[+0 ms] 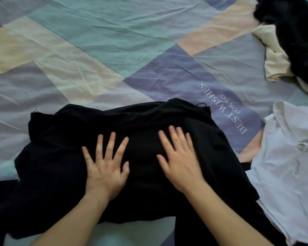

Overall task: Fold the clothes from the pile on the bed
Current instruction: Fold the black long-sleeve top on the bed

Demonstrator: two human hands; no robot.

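Left hand (pixel 105 167), right hand (pixel 179 157) both flat, fingers spread wide, pressing black garment (pixel 60 157) on bed (pixel 96 50) (holding nothing). White clothes (pixel 288 157) right of right hand.

Both hands palm-down, fingers straight: left hand (pixel 105 167) fingers spread wide, right hand (pixel 179 157) fingers closer together.

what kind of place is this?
Likely a bedroom: a pastel patchwork bedsheet printed "BEST WISHES FOR YOU", loose white clothes at the right, and a black fabric garment under both flat hands.
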